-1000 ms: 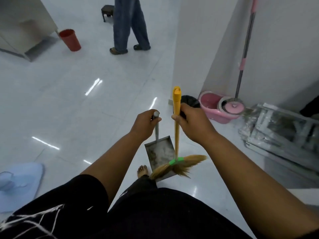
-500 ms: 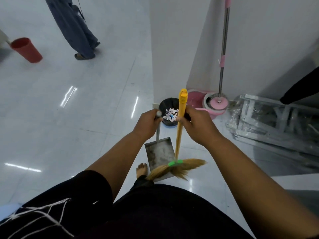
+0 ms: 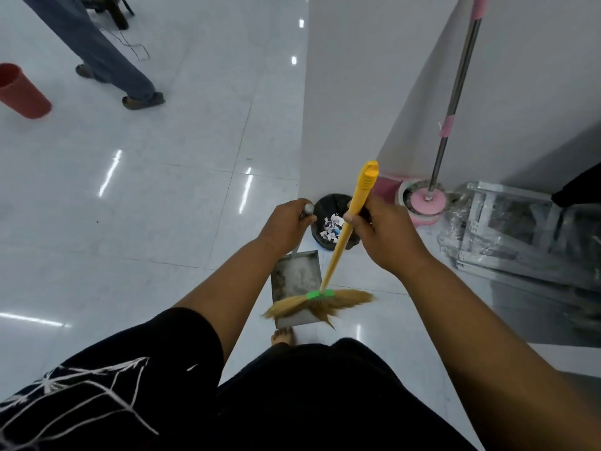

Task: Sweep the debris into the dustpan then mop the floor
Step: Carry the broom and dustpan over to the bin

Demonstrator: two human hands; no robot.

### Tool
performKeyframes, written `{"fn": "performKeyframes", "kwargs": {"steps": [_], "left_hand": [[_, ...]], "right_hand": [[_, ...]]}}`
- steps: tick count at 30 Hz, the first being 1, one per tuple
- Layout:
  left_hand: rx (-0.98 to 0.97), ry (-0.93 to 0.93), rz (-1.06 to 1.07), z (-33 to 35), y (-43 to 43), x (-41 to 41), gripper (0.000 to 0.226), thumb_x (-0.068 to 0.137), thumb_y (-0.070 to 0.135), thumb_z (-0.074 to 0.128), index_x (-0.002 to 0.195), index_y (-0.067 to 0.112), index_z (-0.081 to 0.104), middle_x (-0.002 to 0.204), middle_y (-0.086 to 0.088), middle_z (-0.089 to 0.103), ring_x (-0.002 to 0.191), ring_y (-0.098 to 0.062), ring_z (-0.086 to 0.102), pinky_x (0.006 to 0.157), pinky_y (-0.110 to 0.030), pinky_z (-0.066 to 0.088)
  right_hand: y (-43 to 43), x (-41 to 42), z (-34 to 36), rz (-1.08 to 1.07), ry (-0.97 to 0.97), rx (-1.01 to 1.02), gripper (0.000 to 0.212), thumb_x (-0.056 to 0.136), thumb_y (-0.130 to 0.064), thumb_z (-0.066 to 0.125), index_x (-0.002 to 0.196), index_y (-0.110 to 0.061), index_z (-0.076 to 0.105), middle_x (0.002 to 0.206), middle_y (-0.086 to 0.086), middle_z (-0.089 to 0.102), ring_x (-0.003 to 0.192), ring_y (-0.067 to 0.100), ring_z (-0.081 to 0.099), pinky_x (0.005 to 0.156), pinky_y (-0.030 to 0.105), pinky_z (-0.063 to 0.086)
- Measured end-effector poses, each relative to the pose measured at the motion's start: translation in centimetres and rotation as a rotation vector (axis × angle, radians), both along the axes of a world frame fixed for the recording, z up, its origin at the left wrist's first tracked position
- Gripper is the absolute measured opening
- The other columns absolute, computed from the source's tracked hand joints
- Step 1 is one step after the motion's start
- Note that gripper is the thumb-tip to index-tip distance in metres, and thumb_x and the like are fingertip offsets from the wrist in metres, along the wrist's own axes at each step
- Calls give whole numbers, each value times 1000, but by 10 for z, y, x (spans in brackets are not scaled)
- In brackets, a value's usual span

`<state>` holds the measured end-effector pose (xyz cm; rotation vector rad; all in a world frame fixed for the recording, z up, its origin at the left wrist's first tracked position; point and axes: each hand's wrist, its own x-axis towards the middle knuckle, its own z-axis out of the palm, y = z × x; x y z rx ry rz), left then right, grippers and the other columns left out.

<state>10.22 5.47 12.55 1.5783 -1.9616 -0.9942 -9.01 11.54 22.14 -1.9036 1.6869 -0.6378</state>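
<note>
Dustpan (image 3: 296, 271): flat, rectangular, dusty grey metal.

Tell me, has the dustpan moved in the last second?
Yes. The dustpan, held by the left hand, has come closer to the black bin.

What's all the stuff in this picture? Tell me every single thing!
broom: 1, yellow handle, straw bristles, over dustpan
dustpan: 1, grey, below the hands
bin: 1, black, at wall corner
scraps: many, white and blue, in bin
mop: 1, pink and silver, upright, head in bucket
bucket: 1, pink, right of bin
pail: 1, red, far left
frame: 1, grey, plastic-wrapped, right
stool: 1, dark, top left
other person: 1, blue trousers, top left
foot: 1, bare, below dustpan
left grip: 1, hand round dustpan handle
right grip: 1, hand round broom handle
</note>
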Motion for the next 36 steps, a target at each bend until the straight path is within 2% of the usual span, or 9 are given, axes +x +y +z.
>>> {"fn": "performKeyframes", "kwargs": {"steps": [3, 6, 13, 18, 24, 26, 30, 33, 36], "left_hand": [[19, -2, 5, -5, -27, 5, 13, 94, 17, 59, 106, 12, 62, 99, -3, 65, 90, -16, 58, 73, -16, 40], [31, -26, 6, -11, -57, 7, 9, 95, 16, 58, 102, 12, 61, 96, -2, 64, 87, -16, 57, 68, -11, 36], [104, -81, 61, -21, -113, -3, 10, 96, 15, 55, 104, 13, 61, 101, -6, 66, 92, -20, 60, 80, -27, 46], [141, -124, 112, -37, -156, -15, 16, 96, 18, 55, 111, 15, 61, 98, 2, 60, 88, -16, 56, 75, -22, 39], [177, -144, 119, -66, -197, -28, 20, 97, 14, 53, 115, 9, 60, 106, -10, 64, 94, -22, 58, 81, -29, 46], [189, -157, 95, -80, -220, -31, 21, 97, 14, 52, 116, 7, 60, 108, -11, 65, 97, -23, 58, 81, -28, 44], [127, -79, 123, -92, -237, -32, 18, 96, 13, 54, 112, 8, 62, 104, -9, 67, 92, -18, 58, 78, -21, 39], [116, -59, 96, -107, -256, -31, 15, 96, 13, 55, 108, 7, 63, 99, -9, 68, 86, -14, 55, 68, -11, 36], [103, -52, 54, -116, -276, -30, 15, 96, 12, 54, 107, 5, 63, 98, -12, 68, 83, -12, 54, 70, -4, 35]], "right_hand": [[-22, 4, -5, -24, 7, -50, 8, 96, -22, 61, 98, -15, 61, 74, -11, 58, 65, 1, 55, 59, 19, 40], [-50, -1, -14, -30, 18, -45, 11, 96, -25, 60, 98, -14, 60, 72, -9, 57, 63, -2, 52, 56, 12, 33], [-112, -17, -34, 29, -2, -8, 15, 96, -29, 59, 93, -14, 60, 69, -6, 59, 65, 10, 55, 59, 27, 39], [-154, -32, -53, 52, -60, 24, 17, 96, -32, 58, 95, -15, 60, 70, -5, 60, 65, 10, 57, 62, 30, 46], [-186, -39, -83, 42, -95, 157, 15, 96, -28, 59, 98, -14, 60, 80, -2, 66, 73, 7, 62, 67, 27, 50], [-204, -38, -96, 7, -94, 188, 12, 96, -26, 60, 98, -14, 60, 82, -4, 65, 74, 5, 61, 69, 24, 50], [-218, -35, -103, -25, -90, 185, 12, 96, -21, 60, 101, -11, 61, 87, -3, 65, 77, 6, 62, 74, 32, 53], [-234, -28, -112, -69, -53, 217, 15, 96, -22, 59, 100, -8, 61, 88, 6, 68, 81, 20, 65, 76, 43, 53], [-248, -23, -120, -91, -19, 267, 17, 97, -25, 58, 100, -8, 62, 87, 7, 69, 80, 22, 65, 75, 44, 54]]}}
